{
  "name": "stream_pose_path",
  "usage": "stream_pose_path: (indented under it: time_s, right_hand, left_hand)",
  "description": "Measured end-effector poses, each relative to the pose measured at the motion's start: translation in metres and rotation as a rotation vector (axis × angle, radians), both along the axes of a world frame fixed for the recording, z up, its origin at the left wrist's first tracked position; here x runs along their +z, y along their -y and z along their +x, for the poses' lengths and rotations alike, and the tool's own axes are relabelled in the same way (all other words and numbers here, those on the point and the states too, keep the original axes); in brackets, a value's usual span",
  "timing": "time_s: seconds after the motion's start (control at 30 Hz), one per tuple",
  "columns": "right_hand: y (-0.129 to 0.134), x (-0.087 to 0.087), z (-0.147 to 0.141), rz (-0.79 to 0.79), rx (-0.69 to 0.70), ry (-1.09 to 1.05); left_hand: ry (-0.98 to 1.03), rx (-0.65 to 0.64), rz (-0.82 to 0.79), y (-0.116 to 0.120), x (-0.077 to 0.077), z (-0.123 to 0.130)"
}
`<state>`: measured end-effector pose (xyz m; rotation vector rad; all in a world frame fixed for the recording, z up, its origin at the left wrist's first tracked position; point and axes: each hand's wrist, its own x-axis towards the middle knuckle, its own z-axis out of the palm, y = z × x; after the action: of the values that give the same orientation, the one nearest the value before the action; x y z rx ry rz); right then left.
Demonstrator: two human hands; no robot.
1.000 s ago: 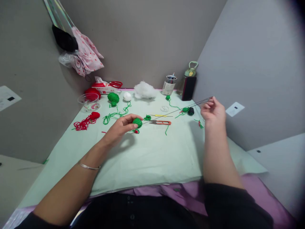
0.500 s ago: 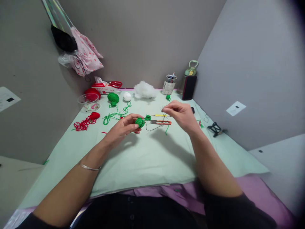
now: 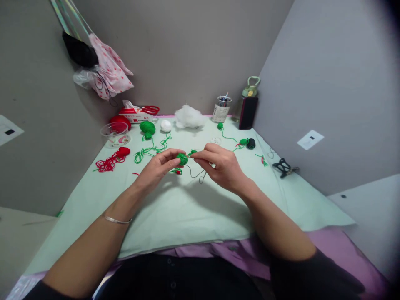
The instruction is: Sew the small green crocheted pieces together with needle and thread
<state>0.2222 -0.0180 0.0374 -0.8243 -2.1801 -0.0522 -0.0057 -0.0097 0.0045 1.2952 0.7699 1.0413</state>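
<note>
Green yarn piece [image 3: 182, 159] is pinched between the thumb and fingers of the left hand [image 3: 161, 163], held above the middle of the pale tabletop [image 3: 193, 221]. At its three o'clock, the right hand [image 3: 220, 166] has thumb and fingertips pressed together just beside it; what they grip is too small to make out. A dark thread [image 3: 191, 175] hangs slack at about five o'clock. White stuffing [image 3: 189, 117] lies at twelve o'clock, tangled red yarn [image 3: 109, 161] at nine, and a dark phone [image 3: 248, 113] stands at two.
</note>
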Motion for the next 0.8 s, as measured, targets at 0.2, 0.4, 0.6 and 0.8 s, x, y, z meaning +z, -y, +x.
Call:
stream_pose_path:
  time_s: [0.2,0.4,0.6,0.8]
  right_hand:
    - [0.0007,-0.0021,-0.0022,0.073,-0.006,0.024]
    - [0.002,-0.0004,-0.001,0.044,-0.008,0.05]
    - [0.0021,-0.0003,0.0009,0.001,0.004,0.099]
    - [0.0017,0.0017,0.0017,-0.225,0.071,-0.02]
  left_hand:
    - [-0.017,0.015,-0.001,0.0016,0.0031,0.0011]
    - [-0.017,0.019,0.007,0.002,0.0047,0.0022]
    - [-0.027,0.016,0.031,0.0006,0.0021,0.0025]
    - [-0.034,-0.011,0.017,0.0001,-0.0003,0.0024]
